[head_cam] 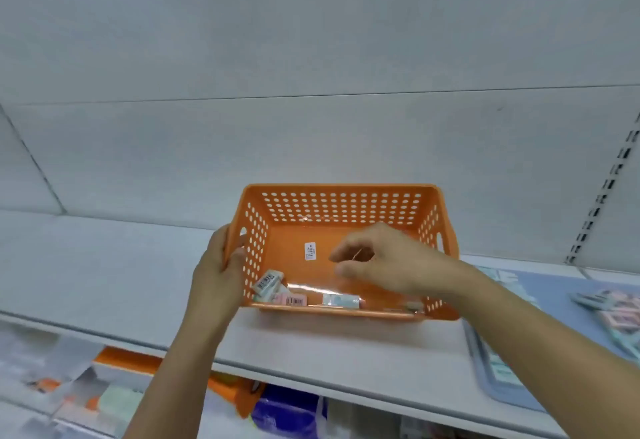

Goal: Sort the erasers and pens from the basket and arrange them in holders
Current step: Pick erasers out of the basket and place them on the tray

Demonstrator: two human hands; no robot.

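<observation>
An orange perforated basket (343,206) sits on a white shelf, tipped toward me. My left hand (216,265) grips its left wall. My right hand (384,260) hovers inside the basket over the floor, fingers curled and apart, holding nothing that I can see. Several wrapped erasers lie along the near wall: a white one with a barcode (266,282), a pink one (292,299) and a pale green one (341,300). A barcode sticker (310,250) is stuck on the basket floor.
A blue tray (554,303) lies on the shelf to the right, with pastel packs (613,310) on its far end. The white shelf (104,265) extends left. A lower shelf holds orange and purple goods (287,411). A slotted upright (602,196) runs up the right.
</observation>
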